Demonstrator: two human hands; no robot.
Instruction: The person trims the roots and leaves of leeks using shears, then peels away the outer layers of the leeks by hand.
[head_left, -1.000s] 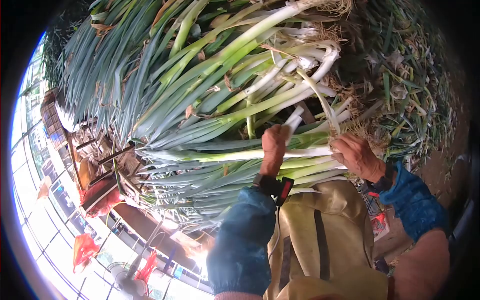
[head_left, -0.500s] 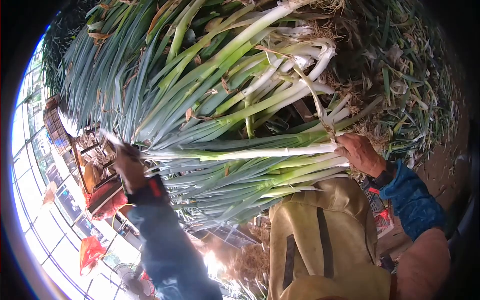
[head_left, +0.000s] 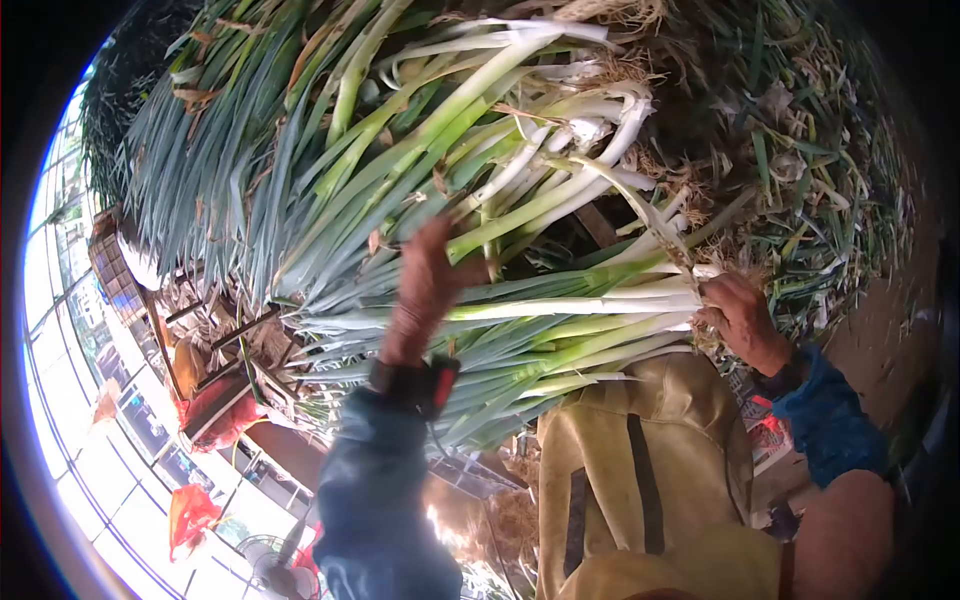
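Long green onions lie side by side, green leaves to the left and white ends to the right. My right hand is closed at the white root end of a stalk lying across the top of this row. Above the middle of the row is my left hand, blurred by motion, over the leaves; its fingers are smeared, and whether it touches anything is unclear. Behind, a larger heap of green onions has roots and bent white stems on its right side.
Trimmed leaves are piled at the right. Tan cloth covers my lap. At the left are a red bag, an orange-red bag and a fan near a bright grid of windows.
My left hand has moved right, from the leaf tips to above the middle of the stalks. My right hand has shifted slightly right and down, still at the white end.
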